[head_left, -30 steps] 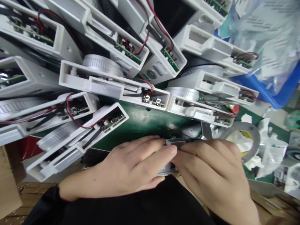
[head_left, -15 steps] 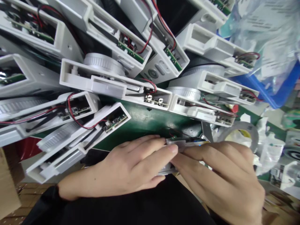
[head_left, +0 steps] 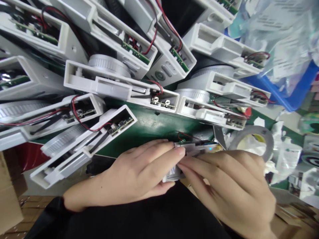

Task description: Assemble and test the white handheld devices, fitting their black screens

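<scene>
Low in the middle of the head view, my left hand (head_left: pixel 142 172) is wrapped over the left part of a grey-white electronic device housing (head_left: pixel 172 174). A small blue light glows on the housing's far side, where thin red and black wires (head_left: pixel 186 136) stick up. My right hand (head_left: pixel 231 186) bends over the same housing from the right, thumb and forefinger pinched together at its middle. Whatever lies between those fingertips is hidden. Much of the housing is covered by both hands.
Several open white housings (head_left: pixel 112 87) with circuit boards, wires and ribbed dials stand around the green table (head_left: pixel 147 124). A roll of tape (head_left: pixel 267 142) and crumpled plastic lie at the right. Behind them is a blue bin (head_left: pixel 286 103) holding clear bags.
My right hand's fingers have shifted slightly, baring more of the housing and its blue light. The left hand keeps its hold. The whole view has moved a little.
</scene>
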The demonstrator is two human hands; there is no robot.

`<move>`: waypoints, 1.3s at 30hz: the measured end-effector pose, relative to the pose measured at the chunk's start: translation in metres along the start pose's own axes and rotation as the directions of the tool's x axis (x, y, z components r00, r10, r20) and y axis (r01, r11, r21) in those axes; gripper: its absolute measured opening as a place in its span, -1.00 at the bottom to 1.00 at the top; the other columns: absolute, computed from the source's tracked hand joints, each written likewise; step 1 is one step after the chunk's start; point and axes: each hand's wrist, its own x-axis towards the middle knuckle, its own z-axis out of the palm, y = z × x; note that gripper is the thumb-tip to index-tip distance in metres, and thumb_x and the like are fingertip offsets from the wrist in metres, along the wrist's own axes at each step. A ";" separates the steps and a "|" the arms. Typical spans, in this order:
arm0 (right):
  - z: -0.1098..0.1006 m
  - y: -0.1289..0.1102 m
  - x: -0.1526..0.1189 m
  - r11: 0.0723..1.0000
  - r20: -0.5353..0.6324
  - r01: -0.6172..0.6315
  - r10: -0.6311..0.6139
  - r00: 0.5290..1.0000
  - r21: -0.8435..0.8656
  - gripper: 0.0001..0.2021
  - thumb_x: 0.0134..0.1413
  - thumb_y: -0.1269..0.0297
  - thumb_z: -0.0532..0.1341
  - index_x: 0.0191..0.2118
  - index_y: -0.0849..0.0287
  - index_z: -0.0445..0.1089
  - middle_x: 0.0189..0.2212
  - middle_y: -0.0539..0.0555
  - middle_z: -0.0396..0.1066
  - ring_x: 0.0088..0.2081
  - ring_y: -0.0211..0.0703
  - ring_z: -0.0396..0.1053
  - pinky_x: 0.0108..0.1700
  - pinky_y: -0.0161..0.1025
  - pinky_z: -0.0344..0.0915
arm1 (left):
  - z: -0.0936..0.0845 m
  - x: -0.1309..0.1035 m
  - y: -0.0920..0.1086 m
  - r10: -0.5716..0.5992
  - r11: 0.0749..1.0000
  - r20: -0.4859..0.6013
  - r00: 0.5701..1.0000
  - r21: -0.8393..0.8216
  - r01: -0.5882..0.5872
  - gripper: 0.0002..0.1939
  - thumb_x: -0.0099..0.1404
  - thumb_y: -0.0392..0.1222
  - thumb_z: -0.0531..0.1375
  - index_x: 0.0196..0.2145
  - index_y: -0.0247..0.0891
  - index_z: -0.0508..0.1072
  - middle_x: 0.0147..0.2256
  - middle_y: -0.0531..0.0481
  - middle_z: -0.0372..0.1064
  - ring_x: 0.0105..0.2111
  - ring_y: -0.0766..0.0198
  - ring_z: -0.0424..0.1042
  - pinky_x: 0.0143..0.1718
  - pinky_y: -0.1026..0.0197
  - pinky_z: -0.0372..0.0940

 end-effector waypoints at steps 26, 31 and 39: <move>0.003 0.000 0.005 0.997 0.032 0.002 -0.005 0.999 0.080 -0.85 0.40 0.52 0.24 -0.12 0.11 0.48 -0.39 -0.04 0.49 -0.35 -0.19 0.21 -0.25 -0.13 0.07 | -0.002 -0.001 0.001 -0.017 1.000 0.019 1.000 0.021 0.017 -0.58 0.53 -0.16 0.21 0.23 -0.41 0.32 0.05 -0.25 0.60 0.11 0.09 0.62 0.12 0.15 0.57; 0.003 -0.001 0.006 0.997 0.038 -0.003 0.000 0.999 0.083 -0.82 0.34 0.55 0.27 -0.10 0.10 0.48 -0.39 -0.05 0.49 -0.36 -0.18 0.24 -0.24 -0.12 0.10 | -0.002 0.000 0.001 -0.019 1.000 0.027 0.999 0.010 0.019 -0.59 0.53 -0.17 0.20 0.22 -0.40 0.32 0.05 -0.26 0.60 0.11 0.09 0.62 0.11 0.14 0.58; 0.004 -0.001 0.006 0.996 0.035 -0.013 0.010 0.999 0.084 -0.81 0.32 0.56 0.29 -0.10 0.10 0.48 -0.37 -0.04 0.50 -0.35 -0.19 0.23 -0.25 -0.12 0.10 | -0.004 0.000 0.002 -0.015 1.000 0.029 0.999 0.021 0.014 -0.61 0.54 -0.17 0.19 0.22 -0.41 0.32 0.05 -0.25 0.60 0.12 0.10 0.61 0.13 0.14 0.57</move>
